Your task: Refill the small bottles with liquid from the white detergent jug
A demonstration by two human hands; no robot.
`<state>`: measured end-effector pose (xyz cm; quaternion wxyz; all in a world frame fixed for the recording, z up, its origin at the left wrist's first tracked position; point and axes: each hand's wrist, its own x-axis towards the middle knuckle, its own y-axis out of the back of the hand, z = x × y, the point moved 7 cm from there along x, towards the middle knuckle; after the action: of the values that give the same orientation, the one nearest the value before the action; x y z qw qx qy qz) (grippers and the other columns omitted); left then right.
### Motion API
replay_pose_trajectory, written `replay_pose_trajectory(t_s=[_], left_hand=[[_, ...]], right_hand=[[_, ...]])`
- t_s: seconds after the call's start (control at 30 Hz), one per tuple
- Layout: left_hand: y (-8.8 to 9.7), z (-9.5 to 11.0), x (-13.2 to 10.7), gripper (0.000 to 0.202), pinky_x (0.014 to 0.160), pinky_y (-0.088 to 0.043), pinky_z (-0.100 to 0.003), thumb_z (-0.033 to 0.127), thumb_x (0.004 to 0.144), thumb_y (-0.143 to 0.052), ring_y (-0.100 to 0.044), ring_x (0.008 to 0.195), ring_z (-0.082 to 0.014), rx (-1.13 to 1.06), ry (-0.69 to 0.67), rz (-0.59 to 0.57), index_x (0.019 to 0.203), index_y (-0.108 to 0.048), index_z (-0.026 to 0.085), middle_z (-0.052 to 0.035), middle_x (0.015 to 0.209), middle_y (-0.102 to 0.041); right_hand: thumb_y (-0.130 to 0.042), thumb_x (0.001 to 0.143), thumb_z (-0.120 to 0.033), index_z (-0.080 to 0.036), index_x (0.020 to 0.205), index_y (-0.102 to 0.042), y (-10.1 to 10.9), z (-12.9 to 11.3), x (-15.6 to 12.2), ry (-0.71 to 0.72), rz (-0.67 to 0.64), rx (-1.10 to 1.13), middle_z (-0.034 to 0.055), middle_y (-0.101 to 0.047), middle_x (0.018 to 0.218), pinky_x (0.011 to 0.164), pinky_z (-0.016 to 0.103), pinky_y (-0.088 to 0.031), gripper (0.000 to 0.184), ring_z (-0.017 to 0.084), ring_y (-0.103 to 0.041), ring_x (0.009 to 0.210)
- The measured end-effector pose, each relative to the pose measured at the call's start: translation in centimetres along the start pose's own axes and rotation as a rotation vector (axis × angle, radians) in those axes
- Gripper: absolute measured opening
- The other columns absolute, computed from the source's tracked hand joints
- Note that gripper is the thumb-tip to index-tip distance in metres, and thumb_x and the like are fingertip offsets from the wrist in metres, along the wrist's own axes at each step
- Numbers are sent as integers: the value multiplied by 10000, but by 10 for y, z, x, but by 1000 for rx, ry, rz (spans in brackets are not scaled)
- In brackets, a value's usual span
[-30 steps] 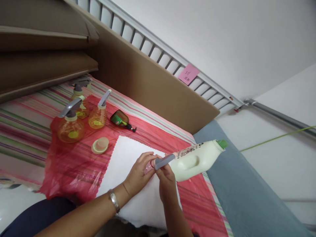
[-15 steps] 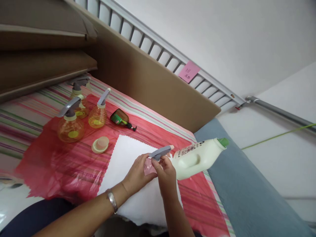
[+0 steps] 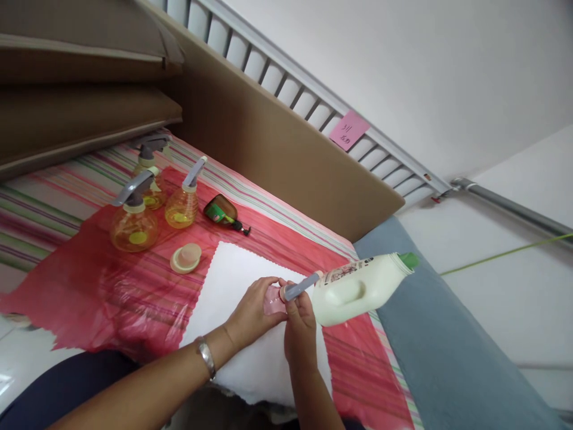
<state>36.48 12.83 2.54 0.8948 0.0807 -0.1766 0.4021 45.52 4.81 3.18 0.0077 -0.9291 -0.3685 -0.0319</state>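
My left hand [image 3: 252,304] is closed around a small pink spray bottle [image 3: 271,301], held over a white cloth [image 3: 233,280]. My right hand [image 3: 299,319] pinches the bottle's grey trigger head [image 3: 299,287] at the neck. Both hands meet just left of a cream jug with a green cap [image 3: 358,286], which lies on its side on the red plastic sheet [image 3: 111,286]. A metal bracelet sits on my left wrist.
Three amber spray bottles with grey triggers [image 3: 134,218] stand at the back left. A round cream lid [image 3: 185,258] and a brown bottle with a green label [image 3: 222,213] lie nearby. Cardboard panels [image 3: 277,155] rise behind; a grey cushion [image 3: 439,346] lies to the right.
The grey trigger head was lifted clear above the pink bottle half a second ago; now it sits lower, at the bottle's neck. The view has shifted slightly.
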Motion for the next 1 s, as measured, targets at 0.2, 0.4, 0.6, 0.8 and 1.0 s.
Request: replay_pose_trajectory(t_s=[0.2,0.4,0.6,0.8,1.0], left_hand=[[0,-2,-1,538,968,-426,-431,254,690,-734,-538,1100,-241,38,7,1,1170,-494,217,-78,1180,-585],[-1,3,0,480,995,-402,-446,236,743,-694,-515,1130,-237,66,-86,-48,1187,-515,259,-69,1201,-579],[-2,5,1,461,996,-404,-448,199,763,-661,-504,1123,-231,74,-84,-73,1191,-502,263,-63,1177,-570],[-3,6,-1,447,1017,-394,-449,239,801,-634,-484,1165,-228,102,-115,-82,1217,-474,266,-75,1212,-549],[-4,2,-5,488,1038,-371,-475,265,847,-578,-408,1253,-240,125,-126,-80,1303,-409,300,-99,1345,-424]], right_hand=[[-571,836,-443,-187,1134,-577,-3,-5,-4,71,-17,-84,93,-601,1177,1025,459,-330,393,256,-499,1154],[-558,846,-432,-210,1184,-583,1,-14,5,102,-119,-224,85,-560,1266,1033,458,-335,405,259,-484,1187],[-579,835,-416,-235,1169,-604,7,-24,13,80,-231,-362,72,-554,1281,1042,471,-336,381,266,-464,1215],[-646,777,-389,-206,1056,-625,8,-18,14,90,-140,-322,74,-637,1118,973,457,-392,334,267,-555,1076],[-724,693,-363,-188,913,-553,3,-7,4,136,121,-158,47,-636,942,917,430,-422,329,238,-583,956]])
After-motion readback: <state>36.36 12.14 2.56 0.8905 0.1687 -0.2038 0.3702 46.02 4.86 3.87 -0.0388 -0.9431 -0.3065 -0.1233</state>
